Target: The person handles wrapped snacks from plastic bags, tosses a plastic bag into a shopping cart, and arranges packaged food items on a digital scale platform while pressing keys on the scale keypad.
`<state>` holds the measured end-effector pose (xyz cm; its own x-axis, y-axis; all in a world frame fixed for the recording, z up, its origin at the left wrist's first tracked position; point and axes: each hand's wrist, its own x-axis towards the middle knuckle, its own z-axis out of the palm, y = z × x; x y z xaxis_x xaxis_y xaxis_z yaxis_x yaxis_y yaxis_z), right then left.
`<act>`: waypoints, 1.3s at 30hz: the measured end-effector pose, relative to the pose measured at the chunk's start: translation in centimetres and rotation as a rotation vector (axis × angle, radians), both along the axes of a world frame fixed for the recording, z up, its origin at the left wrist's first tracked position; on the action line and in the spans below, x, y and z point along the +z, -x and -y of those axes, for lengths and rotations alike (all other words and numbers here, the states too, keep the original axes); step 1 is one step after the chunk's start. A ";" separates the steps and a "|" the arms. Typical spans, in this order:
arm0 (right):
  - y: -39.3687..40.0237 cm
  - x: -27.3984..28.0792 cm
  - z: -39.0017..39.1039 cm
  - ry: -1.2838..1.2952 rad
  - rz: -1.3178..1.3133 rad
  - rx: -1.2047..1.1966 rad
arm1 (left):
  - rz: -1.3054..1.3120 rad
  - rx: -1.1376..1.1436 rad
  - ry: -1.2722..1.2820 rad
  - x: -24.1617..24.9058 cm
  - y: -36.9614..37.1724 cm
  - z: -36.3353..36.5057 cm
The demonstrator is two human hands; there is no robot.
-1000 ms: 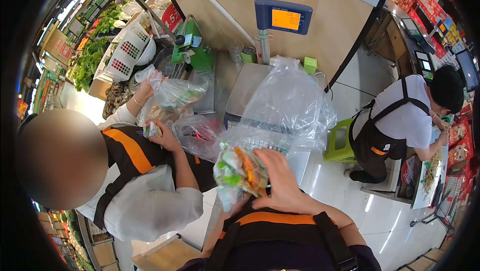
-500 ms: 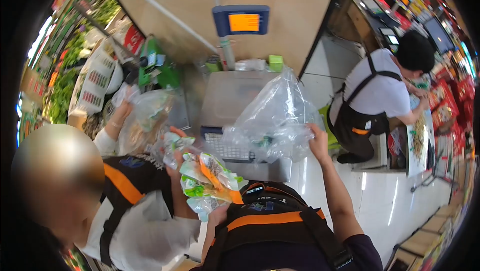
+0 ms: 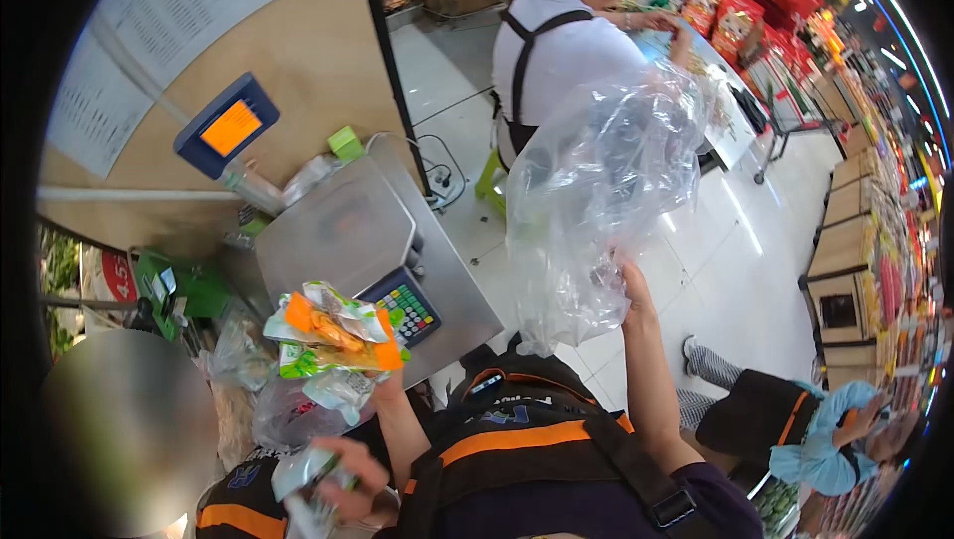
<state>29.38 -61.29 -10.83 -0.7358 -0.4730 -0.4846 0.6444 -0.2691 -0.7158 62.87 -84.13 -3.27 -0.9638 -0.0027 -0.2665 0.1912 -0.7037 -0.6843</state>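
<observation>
My right hand grips a large clear plastic bag, which hangs puffed out in front of me. In my left hand is a bunch of printed plastic packets in orange, green and white; its fingers are mostly hidden beneath them. The packets are held up near the keypad of a weighing scale. Below my left hand, a co-worker's hand, smeared by motion, holds a small clear and white packet.
An orange-lit display stands on a post behind the scale. A person in a white shirt works at a counter ahead. Another person in light blue is at the lower right. Filled plastic bags lie to the left.
My view has turned right. The clear bag has swung away from the scale to the right, and the orange packets have risen over the scale's near edge. The co-worker's hand is now lower.
</observation>
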 end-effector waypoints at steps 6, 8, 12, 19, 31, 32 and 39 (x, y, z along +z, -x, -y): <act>2.4 -6.8 -9.3 0.294 0.089 0.012 | -0.049 -0.119 -0.716 9.4 0.9 -3.0; 2.2 -5.9 -10.4 0.417 0.072 0.048 | -0.238 -0.192 -1.122 9.1 2.9 -4.2; 3.2 -4.5 -13.9 0.366 0.083 0.062 | -0.295 -0.160 -1.446 7.2 7.6 -6.5; 6.1 -2.6 -17.1 0.361 0.062 0.112 | -0.135 -0.210 -1.294 3.1 13.6 -10.4; 1.0 0.9 -8.3 0.927 0.921 -0.039 | -0.095 -0.105 -1.040 4.5 15.4 -11.3; 0.3 2.1 -6.6 0.962 0.838 0.030 | -0.086 -0.103 -0.986 4.5 15.3 -11.2; -6.1 7.9 5.3 0.414 -0.173 0.485 | -0.030 -0.014 -0.699 4.1 15.1 -9.3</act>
